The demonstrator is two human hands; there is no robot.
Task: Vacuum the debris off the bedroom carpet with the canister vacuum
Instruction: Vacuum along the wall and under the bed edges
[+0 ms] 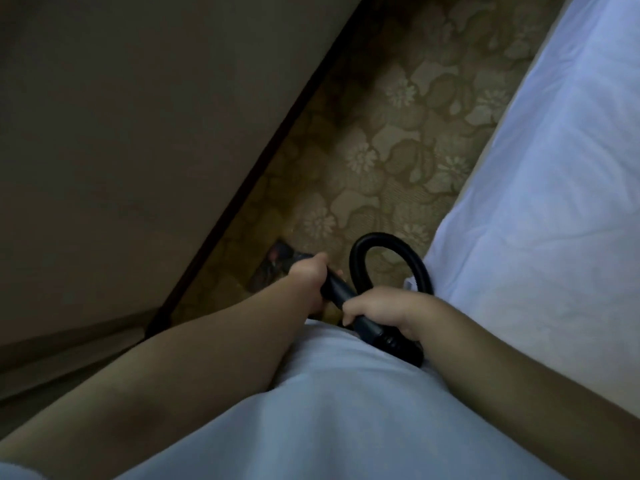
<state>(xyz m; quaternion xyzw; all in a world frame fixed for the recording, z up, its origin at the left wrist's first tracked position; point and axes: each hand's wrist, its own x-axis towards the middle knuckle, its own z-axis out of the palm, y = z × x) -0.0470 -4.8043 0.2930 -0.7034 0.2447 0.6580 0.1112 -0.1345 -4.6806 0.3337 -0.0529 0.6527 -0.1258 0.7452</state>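
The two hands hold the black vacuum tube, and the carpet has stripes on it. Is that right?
Not quite. The head view shows the carpet has flowers on it, not stripes. The rest is right: the left hand and the right hand both hold the black vacuum tube.

An olive, flower-patterned carpet (398, 140) runs between a dark baseboard (277, 150) and a white-sheeted bed (554, 168). A dark object (273, 261) (too blurred to identify) lies on it near the baseboard.
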